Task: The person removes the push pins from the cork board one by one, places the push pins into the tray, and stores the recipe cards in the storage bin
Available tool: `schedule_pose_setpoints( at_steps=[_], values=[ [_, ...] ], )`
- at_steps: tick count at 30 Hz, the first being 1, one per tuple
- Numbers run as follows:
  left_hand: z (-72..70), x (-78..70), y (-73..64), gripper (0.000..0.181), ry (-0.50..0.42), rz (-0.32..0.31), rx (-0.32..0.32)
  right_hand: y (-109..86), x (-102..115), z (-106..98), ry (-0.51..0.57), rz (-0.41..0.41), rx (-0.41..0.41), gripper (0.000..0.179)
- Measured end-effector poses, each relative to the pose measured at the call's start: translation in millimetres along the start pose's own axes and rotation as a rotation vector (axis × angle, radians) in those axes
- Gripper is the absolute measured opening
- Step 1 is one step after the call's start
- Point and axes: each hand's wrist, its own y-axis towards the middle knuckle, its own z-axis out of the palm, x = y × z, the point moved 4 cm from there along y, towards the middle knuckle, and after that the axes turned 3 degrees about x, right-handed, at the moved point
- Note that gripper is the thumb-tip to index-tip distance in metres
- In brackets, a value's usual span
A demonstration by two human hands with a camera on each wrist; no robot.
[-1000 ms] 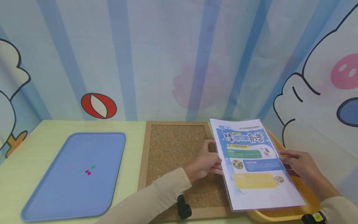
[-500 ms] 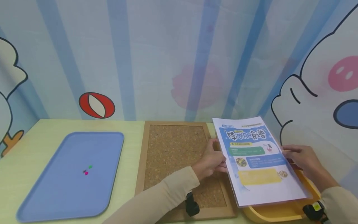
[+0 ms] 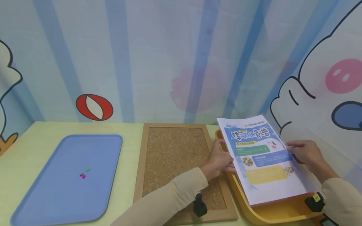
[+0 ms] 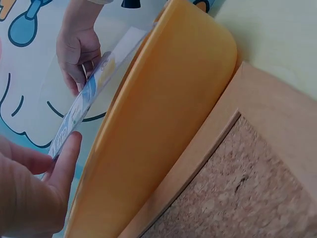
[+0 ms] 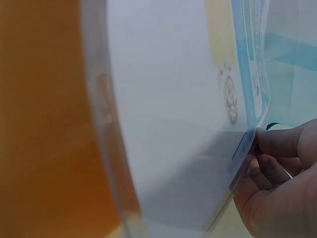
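Note:
A printed sheet with blue, green and yellow blocks, in a clear plastic sleeve, is held over a yellow tray. My left hand pinches its left edge. On the opposite edge, my right hand pinches the sleeve between thumb and fingers. The left wrist view has the sleeve edge-on, tilted above the tray's rim, with the left thumb and fingers on either side of it. Up close in the right wrist view, the sleeve bends a little. Much of the tray's inside is hidden beneath the sheet.
A wood-framed corkboard lies directly left of the tray, under my left forearm. Farther left is a blue tray with several tiny pink, green and dark pieces. A printed cartoon curtain stands behind the table.
Both hands have carried the sheet rightward, off the corkboard's right edge and over the yellow tray. The tray's left rim now shows. The head view has turned slightly right.

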Motion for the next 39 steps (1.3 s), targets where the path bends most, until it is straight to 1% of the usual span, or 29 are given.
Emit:
schedule_pose_setpoints(
  at_steps=[3, 6, 10, 13, 18, 22, 28, 33, 36, 39],
  values=[
    [2.4, -1.6, 2.2, 0.072, 0.042, 0.010, -0.010, 3.2, 0.1, -1.0, -0.011, 0.012, -0.015, 0.050],
    [2.5, -3.2, 3.8, 0.070, 0.113, 0.013, -0.028, 3.8, 0.8, -2.2, -0.025, 0.007, -0.033, 0.048],
    [0.3, -4.8, 6.2, 0.065, 0.208, -0.001, -0.053, 2.8, 0.6, -1.6, -0.030, 0.004, -0.048, 0.048],
    [-1.3, -5.2, 9.2, 0.061, 0.253, -0.007, -0.059, 2.1, -0.6, 0.6, -0.028, 0.009, -0.055, 0.047],
    [-5.8, -2.4, 14.4, 0.051, 0.321, -0.010, -0.070, -0.1, -2.9, 6.2, -0.018, 0.008, -0.049, 0.047],
    [-10.4, 0.9, 19.1, 0.042, 0.391, 0.005, -0.082, -2.3, -3.2, 12.0, -0.017, 0.004, -0.033, 0.046],
    [-13.5, 4.8, 25.5, 0.035, 0.438, 0.024, -0.063, -2.4, -2.2, 17.3, -0.029, 0.037, -0.022, 0.046],
    [-15.0, 6.1, 28.6, 0.031, 0.487, 0.038, -0.057, 0.9, -3.6, 21.2, -0.057, 0.040, -0.027, 0.045],
    [-15.0, 4.9, 30.6, 0.031, 0.554, 0.053, -0.054, -0.3, -2.7, 23.7, -0.076, 0.033, -0.025, 0.046],
    [-14.8, 2.6, 31.6, 0.028, 0.617, 0.074, -0.054, -2.9, 0.9, 26.9, -0.111, 0.006, -0.022, 0.047]
  ],
)
